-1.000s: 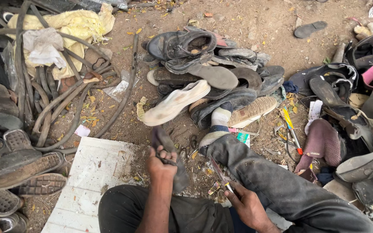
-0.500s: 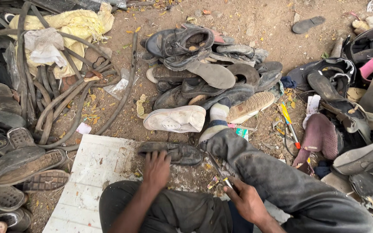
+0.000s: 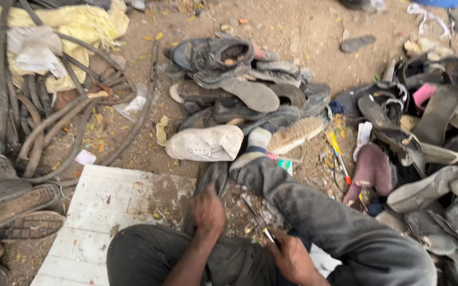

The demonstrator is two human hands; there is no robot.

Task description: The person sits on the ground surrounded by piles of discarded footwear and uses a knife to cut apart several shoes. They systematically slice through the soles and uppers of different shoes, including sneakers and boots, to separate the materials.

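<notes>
A heap of worn, dusty shoes point(image 3: 250, 85) and flat rubber soles fills the middle and right of the frame on bare dirt ground point(image 3: 303, 26), with a scuffed white painted board point(image 3: 96, 212) at lower left. At lower centre the left hand point(image 3: 207, 211) presses down, fingers closed, on a dark, limp leather shoe point(image 3: 213, 177) beside a crumpled white shoe point(image 3: 205, 143). Lower right of it, the right hand point(image 3: 291, 258) pinches a small thin metal tool point(image 3: 267, 234).
</notes>
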